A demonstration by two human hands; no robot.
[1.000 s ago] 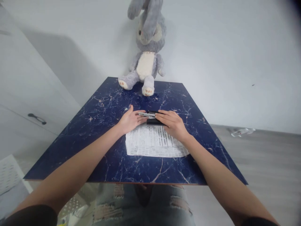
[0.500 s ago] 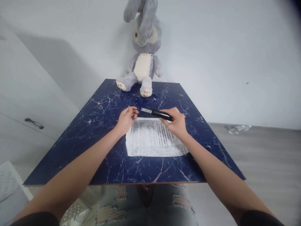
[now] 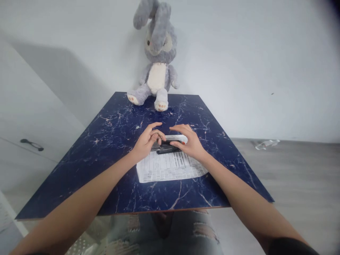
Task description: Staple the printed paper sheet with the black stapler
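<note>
A black utility knife [image 3: 169, 150] with a silver tip and a bit of orange at its right end is over the printed sheet [image 3: 170, 168], partly covered by my fingers. My left hand [image 3: 148, 141] is at the tip end, with the index finger stretched out and the other fingers bent. At the handle end is my right hand [image 3: 190, 141]. Its fingers arch above the knife, apart from the thumb, which overlaps the handle. Whether either hand touches the knife is hard to tell. The sheet lies flat on the dark blue marbled table [image 3: 106, 141].
A grey plush rabbit [image 3: 156, 76] sits at the table's far edge against the white wall [image 3: 225, 63]. A cabinet handle [image 3: 32, 145] is on the left. Something clear and crumpled [image 3: 267, 144] lies on the floor at right. The table's front edge is close to my legs.
The knife, held up in my right hand before, has come down over the sheet. Both hands moved closer together around it, and my right fingers spread. The view shifted slightly.
</note>
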